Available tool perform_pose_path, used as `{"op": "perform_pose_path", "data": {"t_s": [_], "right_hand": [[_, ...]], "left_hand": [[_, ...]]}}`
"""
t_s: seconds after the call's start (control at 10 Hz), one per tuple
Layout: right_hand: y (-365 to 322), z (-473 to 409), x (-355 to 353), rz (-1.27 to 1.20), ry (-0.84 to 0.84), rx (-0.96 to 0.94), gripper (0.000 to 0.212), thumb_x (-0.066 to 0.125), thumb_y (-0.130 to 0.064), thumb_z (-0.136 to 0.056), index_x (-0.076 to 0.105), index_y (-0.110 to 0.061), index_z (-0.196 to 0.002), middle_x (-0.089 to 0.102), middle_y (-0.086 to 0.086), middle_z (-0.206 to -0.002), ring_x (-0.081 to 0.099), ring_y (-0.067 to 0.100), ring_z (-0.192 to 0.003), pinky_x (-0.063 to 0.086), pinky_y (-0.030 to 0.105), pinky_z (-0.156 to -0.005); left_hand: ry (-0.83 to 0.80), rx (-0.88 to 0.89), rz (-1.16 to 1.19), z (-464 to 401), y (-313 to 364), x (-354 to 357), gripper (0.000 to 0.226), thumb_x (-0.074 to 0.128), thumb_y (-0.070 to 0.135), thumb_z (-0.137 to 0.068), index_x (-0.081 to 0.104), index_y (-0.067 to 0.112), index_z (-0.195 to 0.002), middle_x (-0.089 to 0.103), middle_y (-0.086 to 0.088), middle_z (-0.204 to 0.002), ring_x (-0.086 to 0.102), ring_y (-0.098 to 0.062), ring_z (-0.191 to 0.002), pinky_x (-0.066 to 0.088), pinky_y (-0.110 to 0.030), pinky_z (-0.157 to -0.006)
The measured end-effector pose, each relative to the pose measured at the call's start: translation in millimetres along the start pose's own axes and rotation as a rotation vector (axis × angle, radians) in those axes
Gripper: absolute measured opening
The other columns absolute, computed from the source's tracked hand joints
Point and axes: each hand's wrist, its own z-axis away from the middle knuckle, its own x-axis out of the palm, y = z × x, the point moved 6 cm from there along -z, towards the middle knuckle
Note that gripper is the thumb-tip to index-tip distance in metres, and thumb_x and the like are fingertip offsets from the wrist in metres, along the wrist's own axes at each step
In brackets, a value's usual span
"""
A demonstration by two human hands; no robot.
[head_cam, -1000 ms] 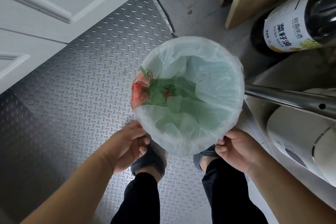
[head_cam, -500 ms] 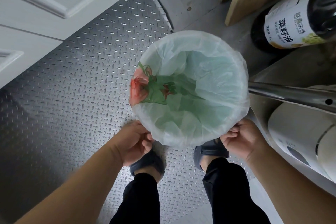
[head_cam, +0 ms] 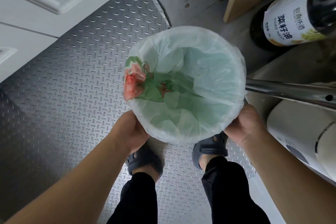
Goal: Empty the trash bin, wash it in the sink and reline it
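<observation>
A round trash bin [head_cam: 234, 107] lined with a pale green translucent bag [head_cam: 214, 71] is held up over the floor, seen from above. A crumpled red and green plastic wrapper [head_cam: 138, 83] hangs over the bag's left rim. My left hand [head_cam: 131, 129] grips the bin's lower left side under the rim. My right hand [head_cam: 247, 125] grips its lower right side. The fingers of both hands curl beneath the bin and are hidden.
A diamond-plate metal floor [head_cam: 72, 96] lies below, with my two dark sandals [head_cam: 209, 147] on it. White cabinet doors [head_cam: 36, 2] stand at upper left. A dark oil bottle [head_cam: 294, 22], a metal bar [head_cam: 291, 91] and a white appliance [head_cam: 300, 136] crowd the right.
Both hands have closed on the bin's sides and lifted it; the bin has come up toward the camera and shifted slightly right.
</observation>
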Motion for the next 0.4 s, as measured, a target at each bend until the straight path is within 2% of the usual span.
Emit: {"op": "perform_pose_path", "data": {"t_s": [0.1, 0.2, 0.3, 0.4], "right_hand": [[-2.2, 6.6, -14.2, 0.166, 0.162, -0.007, 0.023, 0.050, -0.010, -0.089, 0.066, -0.012, -0.106, 0.066, 0.013, -0.105, 0.063, 0.034, -0.102, 0.053, 0.041, -0.093], [-1.7, 22.0, -22.1, 0.658, 0.348, 0.047, 0.020, 0.044, -0.005, -0.096, 0.062, -0.010, -0.090, 0.065, 0.012, -0.083, 0.062, 0.026, -0.071, 0.056, 0.029, -0.069], [4.6, 43.6, -15.6, 0.898, 0.300, 0.079, 0.018, 0.044, -0.002, -0.094, 0.052, -0.014, -0.084, 0.055, 0.009, -0.075, 0.049, 0.019, -0.055, 0.044, 0.018, -0.045], [9.6, 69.8, -1.7, 1.045, 0.229, 0.116, 0.014, 0.050, -0.008, -0.092, 0.056, -0.014, -0.080, 0.054, 0.006, -0.069, 0.049, 0.018, -0.050, 0.041, 0.020, -0.046]], "left_hand": [[0.009, -0.013, 0.191, 11.7, 1.4, -6.3, 0.028, 0.037, 0.009, -0.094, 0.063, 0.005, -0.101, 0.062, -0.012, -0.092, 0.059, -0.023, -0.079, 0.053, -0.038, -0.079], [0.162, -0.040, -0.122, 31.8, -5.9, -19.8, 0.025, 0.046, 0.015, -0.096, 0.062, 0.002, -0.109, 0.066, -0.016, -0.097, 0.064, -0.028, -0.084, 0.056, -0.039, -0.081], [0.297, -0.030, -0.830, 61.2, -8.4, -27.0, 0.014, 0.052, 0.010, -0.095, 0.062, 0.001, -0.090, 0.068, -0.015, -0.095, 0.063, -0.027, -0.079, 0.055, -0.037, -0.071], [0.298, 0.027, -1.151, 91.0, -3.6, -19.7, 0.017, 0.049, 0.003, -0.092, 0.063, 0.000, -0.083, 0.067, -0.023, -0.089, 0.059, -0.025, -0.075, 0.048, -0.035, -0.067]]}}
